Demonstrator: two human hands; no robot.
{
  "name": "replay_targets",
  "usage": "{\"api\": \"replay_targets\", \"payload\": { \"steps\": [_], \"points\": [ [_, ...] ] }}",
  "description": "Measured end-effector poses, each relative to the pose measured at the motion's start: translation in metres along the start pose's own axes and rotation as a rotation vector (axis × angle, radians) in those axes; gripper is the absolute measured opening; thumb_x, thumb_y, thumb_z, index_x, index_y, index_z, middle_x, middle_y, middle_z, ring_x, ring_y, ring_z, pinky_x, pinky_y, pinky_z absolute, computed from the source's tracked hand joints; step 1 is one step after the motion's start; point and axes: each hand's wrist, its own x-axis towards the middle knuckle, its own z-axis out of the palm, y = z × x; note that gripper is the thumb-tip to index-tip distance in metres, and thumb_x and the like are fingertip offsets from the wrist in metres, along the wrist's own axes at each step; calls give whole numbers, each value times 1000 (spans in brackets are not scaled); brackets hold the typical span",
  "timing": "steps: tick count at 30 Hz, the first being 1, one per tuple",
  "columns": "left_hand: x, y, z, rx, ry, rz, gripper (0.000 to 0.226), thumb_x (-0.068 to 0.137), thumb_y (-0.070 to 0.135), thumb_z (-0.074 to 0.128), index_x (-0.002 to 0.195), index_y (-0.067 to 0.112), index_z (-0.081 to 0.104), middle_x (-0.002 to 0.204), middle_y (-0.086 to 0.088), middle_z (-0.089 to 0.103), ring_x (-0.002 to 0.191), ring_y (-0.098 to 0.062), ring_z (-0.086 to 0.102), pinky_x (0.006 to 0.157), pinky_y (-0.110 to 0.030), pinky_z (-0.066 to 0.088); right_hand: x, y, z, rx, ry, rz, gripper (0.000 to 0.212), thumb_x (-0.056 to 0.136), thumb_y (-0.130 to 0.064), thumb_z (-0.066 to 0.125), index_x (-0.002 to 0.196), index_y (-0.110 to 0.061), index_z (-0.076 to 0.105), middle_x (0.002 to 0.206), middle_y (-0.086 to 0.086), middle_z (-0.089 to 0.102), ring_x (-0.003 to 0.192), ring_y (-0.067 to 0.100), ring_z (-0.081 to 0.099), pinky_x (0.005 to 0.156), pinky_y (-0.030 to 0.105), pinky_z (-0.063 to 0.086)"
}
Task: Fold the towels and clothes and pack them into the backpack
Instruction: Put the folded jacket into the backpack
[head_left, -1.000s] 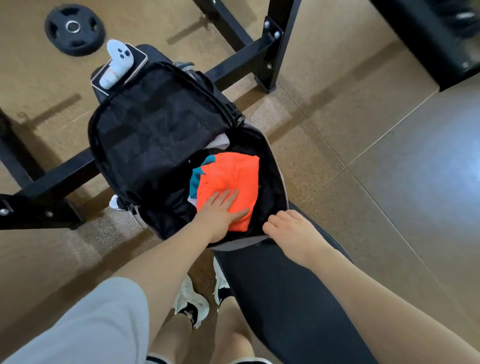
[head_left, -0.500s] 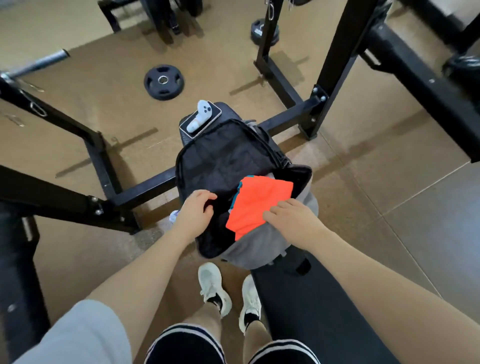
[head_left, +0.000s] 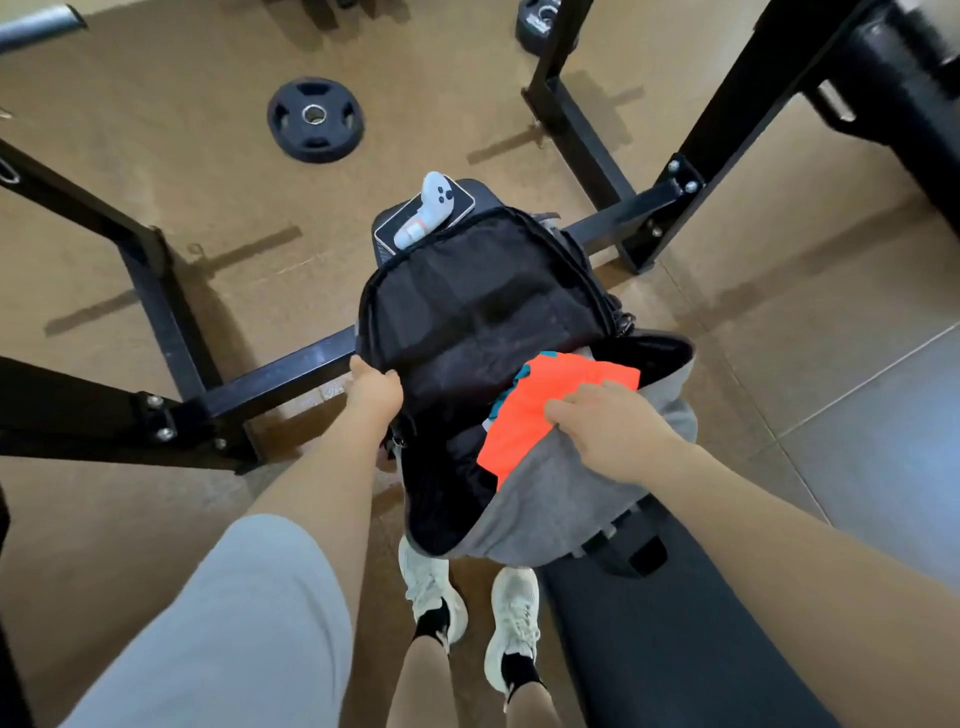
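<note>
Hands are working opposite sides of the backpack, well apart from each other. The left hand is curling round the left edge of the black front flap, gripping it. The right hand is lying over the near grey rim of the backpack's mouth, knuckles bent, fingers apparently pinching that rim where the orange garment is showing; whether the fingers are also catching the garment I cannot tell. That folded orange piece is sitting inside the backpack's main pocket, with a teal item peeking out just behind it.

Beyond the backpack's far end, a white controller is resting on a phone, both on the bench end. The backpack's near end is hanging over the dark bench pad, above white shoes.

Judging from this, the flap is likely about to close. If the orange garment is riding high at the mouth, it could snag in the zip, or the overhanging bag could tip off the pad.
</note>
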Motion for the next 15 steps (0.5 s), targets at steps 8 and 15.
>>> {"api": "replay_targets", "payload": {
  "steps": [8, 15],
  "points": [
    [-19, 19, -4, -451, 150, 304, 35, 88, 18, 58, 120, 16, 44, 107, -1, 53, 102, -21, 55, 82, -28, 42, 2, -5, -4, 46, 39, 41, 16, 87, -9, 43, 100, -16, 51, 87, 0, 56, 83, 24, 47, 66, 32, 21],
    [-71, 66, -40, -134, -11, 755, 29, 84, 17, 65, 112, 19, 58, 89, 6, 59, 88, -13, 58, 76, -17, 39, -34, -15, -13, -56, 329, 36, 33, 50, -3, 81, 66, -19, 57, 53, -6, 46, 49, 18, 45, 52, 26, 33]
  ]
}}
